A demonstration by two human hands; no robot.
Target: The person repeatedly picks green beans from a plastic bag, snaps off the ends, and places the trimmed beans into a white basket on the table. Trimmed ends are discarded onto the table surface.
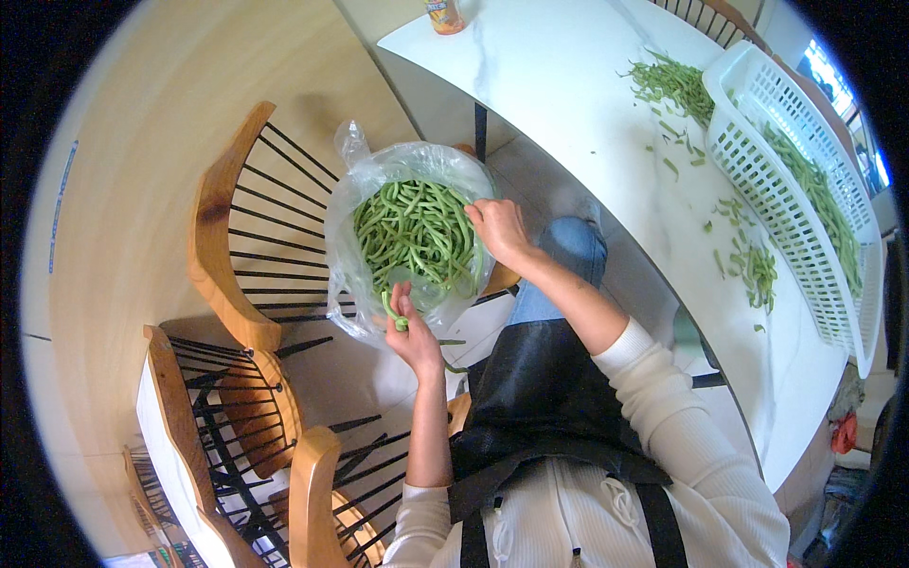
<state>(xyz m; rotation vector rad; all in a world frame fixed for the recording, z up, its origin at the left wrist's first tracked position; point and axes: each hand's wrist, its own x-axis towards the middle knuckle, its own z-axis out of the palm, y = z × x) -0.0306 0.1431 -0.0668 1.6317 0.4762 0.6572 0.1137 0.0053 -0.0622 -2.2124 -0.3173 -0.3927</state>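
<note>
A clear plastic bag (341,234) full of green beans (415,227) sits open on a wooden chair before me. At the bag's near edge, my left hand (414,339) is palm up with a few green beans (398,319) held in its fingers. My right hand (499,226) is over the right side of the bag, fingers bent together with their tips at the edge of the beans. Whether those fingertips pinch a bean or the bag is hard to make out.
To the right curves a white marble-patterned table (561,92). It carries a white plastic basket (767,177) with beans inside, a heap of bean pieces (667,82), smaller scraps (756,270) and a drink container (445,15). Spindle-backed wooden chairs (213,206) stand at left. Beans (452,343) lie below the bag.
</note>
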